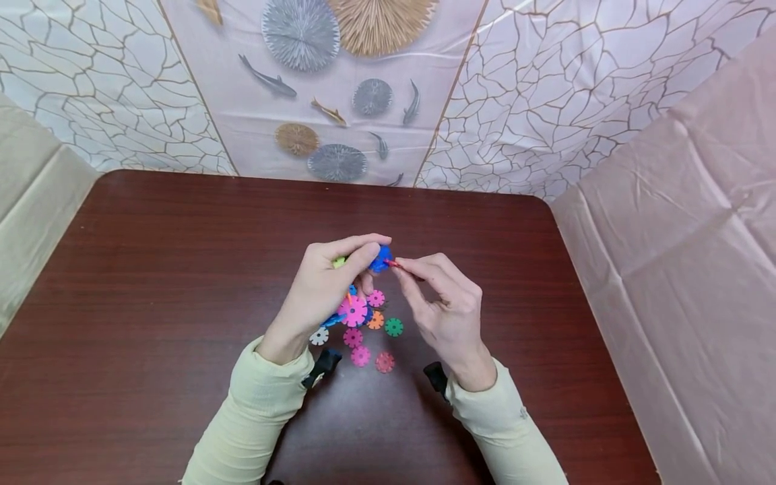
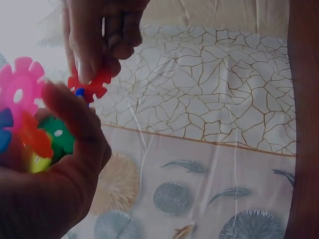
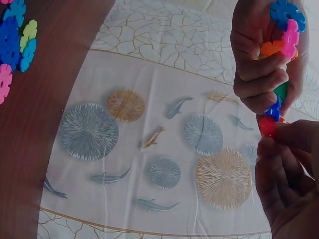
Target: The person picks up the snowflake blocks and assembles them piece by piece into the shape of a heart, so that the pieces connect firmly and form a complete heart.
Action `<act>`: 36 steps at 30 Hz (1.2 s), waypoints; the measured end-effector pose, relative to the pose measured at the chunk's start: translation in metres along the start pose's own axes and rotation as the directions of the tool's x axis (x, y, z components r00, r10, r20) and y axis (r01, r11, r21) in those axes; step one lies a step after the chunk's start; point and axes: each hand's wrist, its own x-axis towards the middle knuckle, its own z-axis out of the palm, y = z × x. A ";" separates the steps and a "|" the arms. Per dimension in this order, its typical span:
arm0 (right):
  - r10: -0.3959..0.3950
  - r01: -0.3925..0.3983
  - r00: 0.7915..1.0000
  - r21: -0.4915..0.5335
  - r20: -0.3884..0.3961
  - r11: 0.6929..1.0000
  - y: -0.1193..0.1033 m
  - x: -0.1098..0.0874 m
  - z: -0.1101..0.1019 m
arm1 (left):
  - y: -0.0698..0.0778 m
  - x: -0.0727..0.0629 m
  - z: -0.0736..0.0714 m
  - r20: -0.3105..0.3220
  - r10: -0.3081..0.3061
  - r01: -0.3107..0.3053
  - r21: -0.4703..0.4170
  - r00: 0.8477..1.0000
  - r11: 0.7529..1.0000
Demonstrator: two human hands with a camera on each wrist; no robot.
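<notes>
My left hand (image 1: 318, 286) grips a chain of notched plastic discs. In the left wrist view a pink disc (image 2: 20, 92), an orange disc (image 2: 35, 134) and a green disc (image 2: 61, 133) stick out around its curled fingers. At the chain's far end shows a blue disc (image 1: 380, 259) by the left fingertips. A red disc (image 3: 267, 127) is pinched between thumb and fingers of my right hand (image 1: 445, 306), its edge meeting the blue disc. Parts of the chain are hidden behind the left fingers.
On the dark wooden table (image 1: 151, 269), below the hands, lie several loose discs, among them a white one (image 1: 318, 336), a green one (image 1: 394, 327) and a reddish one (image 1: 384, 362). A patterned cloth (image 1: 339, 81) hangs behind the far edge; plain cloth (image 1: 685, 236) lines the right side.
</notes>
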 end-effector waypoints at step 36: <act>0.642 -0.372 0.484 -0.524 0.595 0.766 0.045 -0.033 0.006 | -0.002 0.002 -0.005 0.008 -0.158 0.155 -0.240 0.987 0.958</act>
